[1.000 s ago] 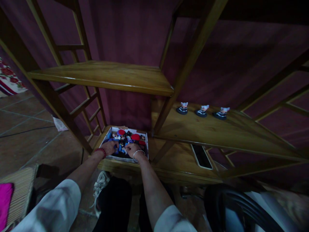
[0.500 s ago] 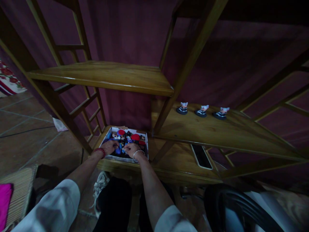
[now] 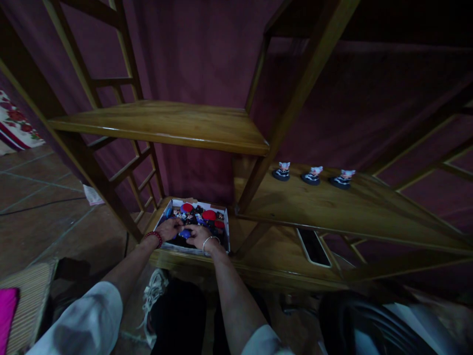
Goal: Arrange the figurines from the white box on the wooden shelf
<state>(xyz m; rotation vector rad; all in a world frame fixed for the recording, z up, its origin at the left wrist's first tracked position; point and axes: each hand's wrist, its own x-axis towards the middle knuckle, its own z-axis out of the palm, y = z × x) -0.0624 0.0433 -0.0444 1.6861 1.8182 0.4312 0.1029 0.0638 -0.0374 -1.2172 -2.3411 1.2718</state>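
Observation:
A shallow white box (image 3: pixel 226 230) sits on the low wooden shelf, full of small figurine parts in black, blue, red and white. Both hands reach into it, fingertips close together over the pieces. My left hand (image 3: pixel 170 229), below a red bead bracelet, has its fingers bent and drawn together. My right hand (image 3: pixel 198 236), with a silver bangle at the wrist, is likewise closed at the fingertips. What either hand pinches is too small and dark to make out. Just under the fingers lies a blue piece (image 3: pixel 185 233); red round pieces (image 3: pixel 209 215) lie behind them.
Three small figurines (image 3: pixel 312 175) on dark bases stand in a row on the right shelf (image 3: pixel 332 207). A phone (image 3: pixel 314 247) lies on the lower shelf. A wooden upright (image 3: pixel 295 103) and an upper shelf (image 3: pixel 158 123) frame the box. A black chair-like object (image 3: pixel 343 315) is at lower right.
My hands have come closer together over the box, and the blue-white piece at my right fingertips is no longer visible. The view has shifted slightly; the figurines and phone stay put.

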